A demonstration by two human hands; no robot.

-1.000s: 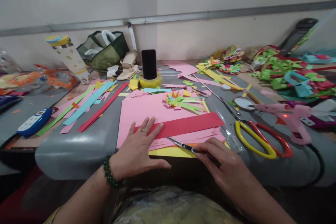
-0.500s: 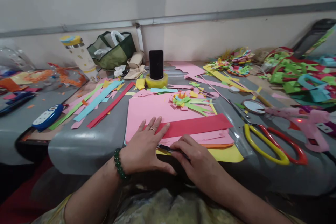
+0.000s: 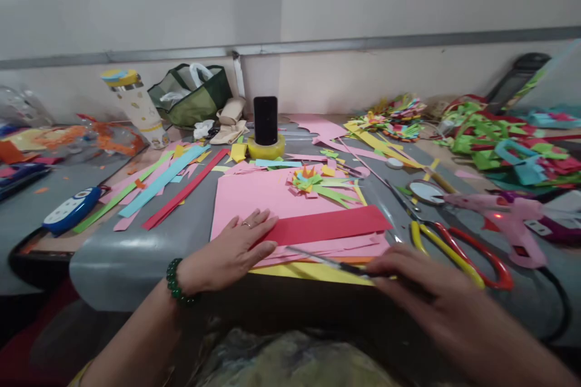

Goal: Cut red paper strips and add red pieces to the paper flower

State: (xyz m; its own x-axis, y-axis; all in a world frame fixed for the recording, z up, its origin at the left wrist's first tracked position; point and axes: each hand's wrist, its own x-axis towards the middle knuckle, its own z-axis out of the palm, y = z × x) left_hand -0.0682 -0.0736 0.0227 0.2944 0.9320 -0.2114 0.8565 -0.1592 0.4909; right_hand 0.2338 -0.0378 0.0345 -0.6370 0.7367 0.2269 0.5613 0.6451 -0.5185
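My left hand [image 3: 231, 251] lies flat, fingers stretched, over the left end of a red paper strip [image 3: 327, 225] and the pink paper [image 3: 249, 190] beneath. A green bead bracelet is on its wrist. In my right hand [image 3: 417, 278], blurred by motion, is a slim craft knife [image 3: 336, 263] with a dark handle; its thin metal end points left, over the near edge of the paper stack. Under the pink sheets, orange and yellow paper [image 3: 295, 272] shows. A paper flower [image 3: 308, 180] with green strips rests on the pink sheet's far right part.
Scissors [image 3: 458, 254] with yellow and red handles and a pink glue gun [image 3: 503, 217] lie to the right. A phone [image 3: 265, 121] stands in a yellow tape roll [image 3: 265, 148]. Paper strips [image 3: 167, 175], a tumbler [image 3: 136, 109] and a bag [image 3: 195, 97] are at the left.
My right hand has moved right with the knife, away from my left hand, and more of the knife shows. My left hand's thumb has come up closer to its fingers.
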